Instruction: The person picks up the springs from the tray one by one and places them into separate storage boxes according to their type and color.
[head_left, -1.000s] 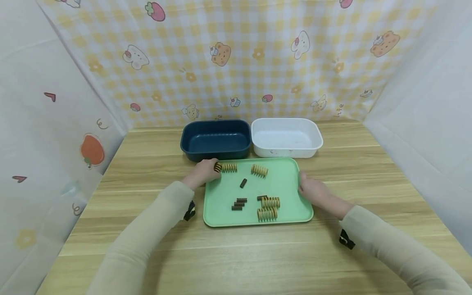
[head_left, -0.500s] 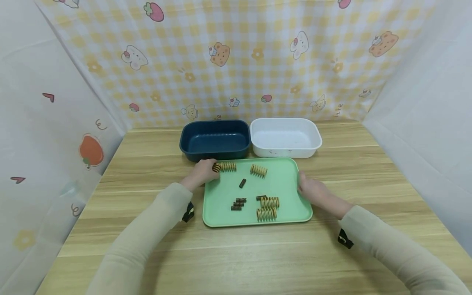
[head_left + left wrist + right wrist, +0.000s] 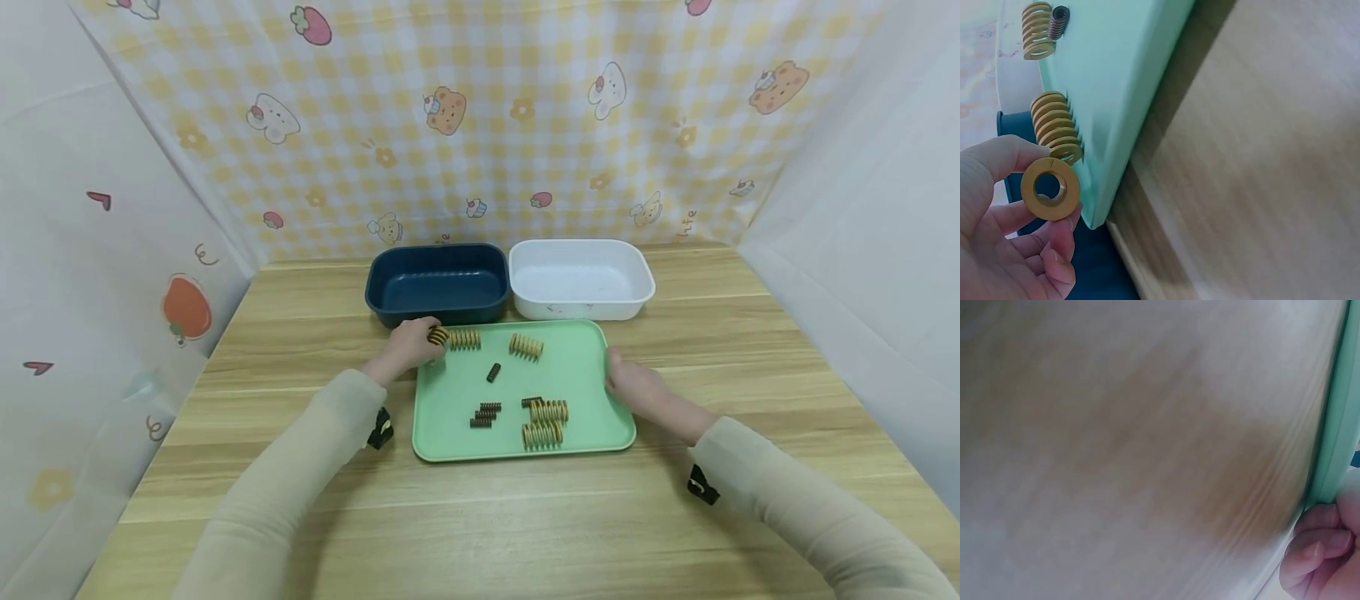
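Note:
My left hand (image 3: 411,343) pinches a yellow coil spring (image 3: 1051,189) between thumb and fingers at the far left corner of the green tray (image 3: 585,367). In the left wrist view the spring's ring-shaped end faces the camera. Right beside it, a second yellow spring (image 3: 464,340) lies on the tray. My right hand (image 3: 637,386) holds the tray's right edge, its fingers curled at the rim (image 3: 1334,425). Another yellow spring (image 3: 527,347) lies at the back, and two more (image 3: 549,412) sit near the front. Several small dark springs (image 3: 487,414) lie on the tray, one (image 3: 493,372) apart in the middle.
Behind the tray stand a dark blue bin (image 3: 438,318) and a white bin (image 3: 585,310), side by side. The wooden table (image 3: 480,525) runs up to a checked cloth (image 3: 517,133) at the back, with white cloth walls at both sides.
My left hand has shifted slightly up and left with the pinched spring, opening a little distance from its neighbour. The right hand and the tray hold still.

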`<control>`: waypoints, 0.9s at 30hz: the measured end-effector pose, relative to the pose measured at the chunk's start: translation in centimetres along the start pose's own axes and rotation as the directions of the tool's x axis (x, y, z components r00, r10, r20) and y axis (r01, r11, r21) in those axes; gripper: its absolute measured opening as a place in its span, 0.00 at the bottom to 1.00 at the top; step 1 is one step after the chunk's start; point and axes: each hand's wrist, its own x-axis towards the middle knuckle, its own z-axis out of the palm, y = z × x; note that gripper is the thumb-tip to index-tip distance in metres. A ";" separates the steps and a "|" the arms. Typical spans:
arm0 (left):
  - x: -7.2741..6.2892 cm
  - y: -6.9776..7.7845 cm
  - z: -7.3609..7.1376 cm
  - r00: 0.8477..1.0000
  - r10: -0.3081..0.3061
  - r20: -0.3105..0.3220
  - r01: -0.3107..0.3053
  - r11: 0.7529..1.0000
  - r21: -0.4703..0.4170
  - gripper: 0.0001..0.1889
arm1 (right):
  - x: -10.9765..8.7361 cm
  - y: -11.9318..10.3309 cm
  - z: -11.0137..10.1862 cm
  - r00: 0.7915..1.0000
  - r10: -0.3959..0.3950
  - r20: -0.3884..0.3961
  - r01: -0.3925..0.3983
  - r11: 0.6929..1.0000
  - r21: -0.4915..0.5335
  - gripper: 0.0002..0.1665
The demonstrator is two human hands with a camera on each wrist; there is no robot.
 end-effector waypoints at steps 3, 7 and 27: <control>0.0 0.1 -0.3 1.000 -0.004 0.004 0.004 1.000 0.015 0.27 | 0.0 0.0 -0.1 1.000 -0.004 -0.007 0.004 1.000 0.005 0.28; -0.1 0.3 -0.8 1.000 0.005 0.004 -0.005 0.999 0.052 0.27 | -0.1 0.0 -0.1 1.000 -0.009 -0.015 0.009 1.000 0.011 0.27; -0.1 1.6 -3.2 1.000 0.020 -0.013 -0.020 1.000 -0.016 0.23 | -0.2 -0.2 -0.2 0.999 -0.028 -0.021 0.028 1.000 0.006 0.26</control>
